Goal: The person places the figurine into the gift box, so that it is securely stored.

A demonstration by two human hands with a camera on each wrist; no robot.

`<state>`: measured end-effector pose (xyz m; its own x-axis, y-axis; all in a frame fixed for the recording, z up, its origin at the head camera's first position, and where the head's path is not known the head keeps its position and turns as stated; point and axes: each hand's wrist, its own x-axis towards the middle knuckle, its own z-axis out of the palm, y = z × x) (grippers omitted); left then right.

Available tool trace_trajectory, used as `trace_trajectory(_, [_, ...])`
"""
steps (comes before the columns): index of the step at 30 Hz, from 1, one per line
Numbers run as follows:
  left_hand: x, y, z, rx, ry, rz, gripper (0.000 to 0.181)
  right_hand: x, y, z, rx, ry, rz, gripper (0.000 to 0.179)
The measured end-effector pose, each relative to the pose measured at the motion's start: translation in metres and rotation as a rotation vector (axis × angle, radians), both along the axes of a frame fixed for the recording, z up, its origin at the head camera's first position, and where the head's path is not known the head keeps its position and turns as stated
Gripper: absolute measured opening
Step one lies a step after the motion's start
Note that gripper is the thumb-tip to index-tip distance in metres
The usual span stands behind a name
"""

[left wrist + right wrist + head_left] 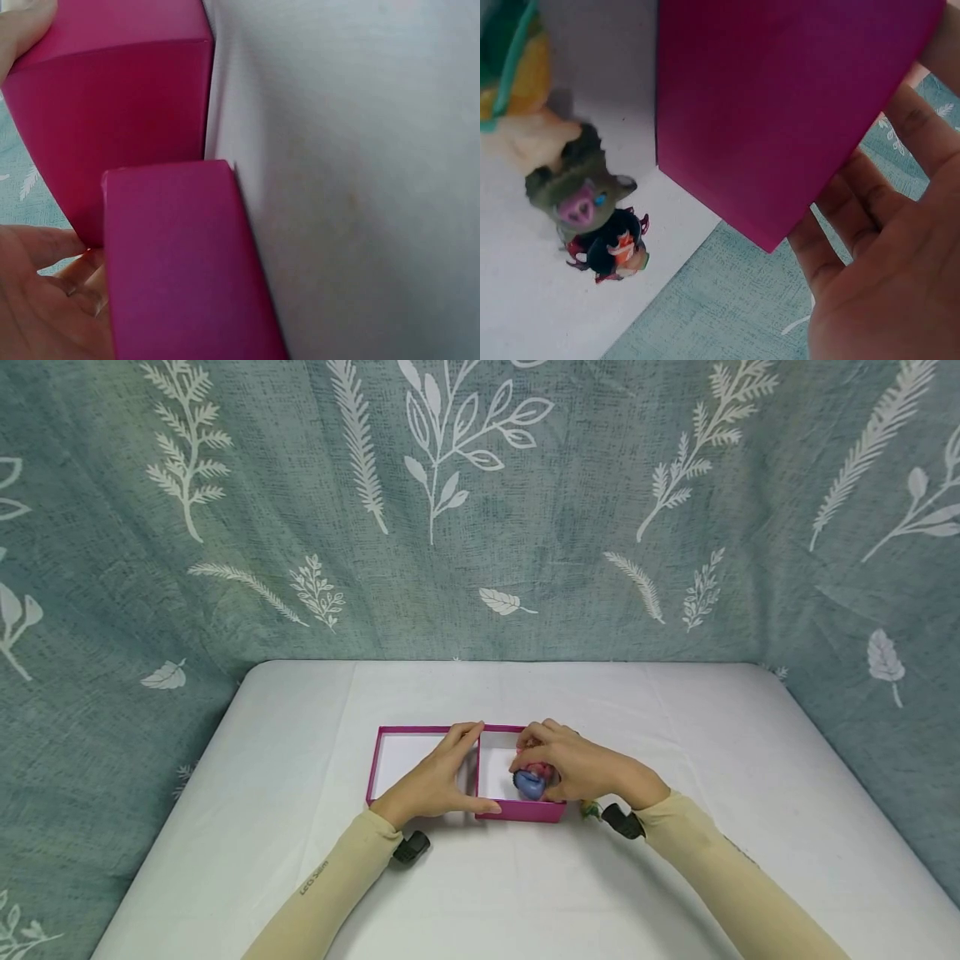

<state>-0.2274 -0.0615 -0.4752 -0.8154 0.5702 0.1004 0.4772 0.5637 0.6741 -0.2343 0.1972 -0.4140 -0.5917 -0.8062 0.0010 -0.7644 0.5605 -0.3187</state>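
Two magenta boxes with white insides sit side by side, a left box point(371, 768) and a right box point(521, 811). My left hand point(435, 781) grips the right box across its left end, fingers at the back rim and thumb on the front wall. In the left wrist view its thumb presses one magenta side point(112, 112) from above. Inside the right box, my right hand point(573, 764) holds a blue and red toy figure point(531, 783) between thumb and fingers. From the right wrist, fingers point(911, 120) reach over the rim, their tips hidden behind the box wall point(780, 112).
On the table right of the box stand small toy figures: a yellow and green one point(532, 64), a grey-green animal with a pink snout point(585, 199) and a dark one with red edges point(619, 247). White cloth covers the table point(450, 893); a leaf-patterned curtain point(570, 527) hangs behind.
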Motion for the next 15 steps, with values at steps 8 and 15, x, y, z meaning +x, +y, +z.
trace_trajectory(8, [-0.0002, -0.0005, -0.0002, -0.005, -0.007, 0.001, 0.122, -0.0031, -0.0057, -0.0016, -0.001, -0.091, 0.005, 0.047])
trace_trajectory(15, [-0.0002, 0.0002, 0.0028, -0.041, -0.005, 0.001, 0.121, -0.0045, -0.007, -0.0049, 0.042, -0.147, 0.031, 0.047])
